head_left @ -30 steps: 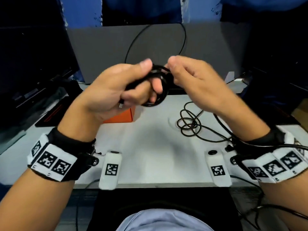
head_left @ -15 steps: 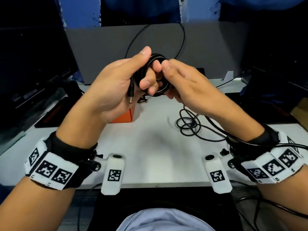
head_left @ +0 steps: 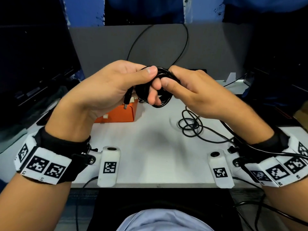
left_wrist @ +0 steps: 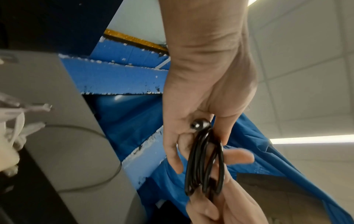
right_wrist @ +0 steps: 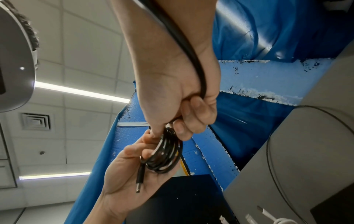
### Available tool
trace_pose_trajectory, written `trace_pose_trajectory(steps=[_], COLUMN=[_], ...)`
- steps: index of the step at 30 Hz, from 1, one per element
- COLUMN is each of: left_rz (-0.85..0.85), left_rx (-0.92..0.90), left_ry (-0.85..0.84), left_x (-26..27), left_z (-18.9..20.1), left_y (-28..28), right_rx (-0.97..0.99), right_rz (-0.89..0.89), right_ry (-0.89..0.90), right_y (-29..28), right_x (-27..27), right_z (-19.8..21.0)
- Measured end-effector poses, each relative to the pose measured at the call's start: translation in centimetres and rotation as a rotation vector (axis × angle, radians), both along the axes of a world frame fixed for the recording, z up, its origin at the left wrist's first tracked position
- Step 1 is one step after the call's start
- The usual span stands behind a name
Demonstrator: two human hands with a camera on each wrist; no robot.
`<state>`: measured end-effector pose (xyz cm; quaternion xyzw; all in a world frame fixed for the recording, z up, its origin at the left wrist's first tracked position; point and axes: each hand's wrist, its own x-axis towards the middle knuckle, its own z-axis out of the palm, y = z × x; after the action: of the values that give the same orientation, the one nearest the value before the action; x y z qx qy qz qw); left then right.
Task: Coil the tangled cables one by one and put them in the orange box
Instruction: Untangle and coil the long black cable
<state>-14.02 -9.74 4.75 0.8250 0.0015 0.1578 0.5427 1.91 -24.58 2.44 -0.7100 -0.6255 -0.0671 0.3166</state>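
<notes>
a coiled black cable is held above the white table, in the upper centre of the head frame, between both hands. the left hand is clenched around the left side of the coil, with the thumb laid across its top and the fingers curled through its opening. a barrel plug on a short free end is seen hanging down from the left palm, pointing at the orange box. the right hand is closed on the right side of the same coil, with thumb and fingertips pinching the strands. in the right wrist frame, several loops are shown bunched together at the lower centre, with the plug lying along the left palm.

the orange box is placed on the table just below the left hand, at centre left of the head frame; its contents cannot be told. a 2nd black cable is left lying in loose tangled loops on the table at centre right, well apart from the box, and is partly hidden under the right forearm. a dark monitor is located at the left edge, and a grey panel stands behind the table.
</notes>
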Motion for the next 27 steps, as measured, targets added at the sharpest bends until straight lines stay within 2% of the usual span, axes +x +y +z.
trace_pose_trajectory(steps=[2, 6, 8, 11, 13, 16, 18, 19, 21, 22, 25, 27], left_rz=[-0.047, -0.227, -0.268, -0.234, -0.176, 0.044, 0.210, 0.284, 0.353, 0.348, 0.268, 0.139], left_rx=[-0.148, -0.673, -0.830, -0.871, -0.810, -0.576, -0.264, -0.033, 0.412, 0.547, 0.664, 0.605], left_ry=[-0.053, -0.186, -0.301, -0.400, -0.408, -0.406, -0.415, -0.387, -0.302, -0.262, -0.106, -0.001], left_x=[0.2, 1.1, 1.5, 1.6, 1.7, 2.4, 2.8, 2.9, 2.6, 2.3, 1.4, 0.8], left_z=[-0.1, 0.0, -0.1, -0.1, -0.3, -0.8, -1.2, -1.4, -1.7, -1.7, -1.2, -0.8], left_y=[-0.2, -0.5, -0.1, 1.1, 1.5, 0.7, 0.1, -0.1, 0.1, 0.3, 1.2, 1.5], right_rx=[0.100, 0.288, 0.196, -0.140, -0.290, -0.412, -0.449, -0.450, -0.432, -0.418, -0.356, -0.283], right_rz=[0.056, 0.139, 0.092, 0.123, 0.202, 0.294, 0.369, 0.406, 0.455, 0.466, 0.480, 0.441], right_ry=[0.080, 0.371, 0.378, 0.370, 0.381, 0.384, 0.419, 0.462, 0.549, 0.565, 0.540, 0.505], right_y=[0.1, 0.3, 0.7, 1.4, 1.6, 1.6, 1.4, 1.2, 0.7, 0.3, -0.9, -1.6], right_x=[-0.4, -0.1, 0.2, -0.5, -1.9, -3.7, -4.1, -4.2, -4.0, -3.6, -2.4, -1.3], right_z=[0.1, 0.4, -0.2, -1.9, -2.8, -3.4, -3.0, -2.8, -2.0, -1.7, -0.3, 0.5])
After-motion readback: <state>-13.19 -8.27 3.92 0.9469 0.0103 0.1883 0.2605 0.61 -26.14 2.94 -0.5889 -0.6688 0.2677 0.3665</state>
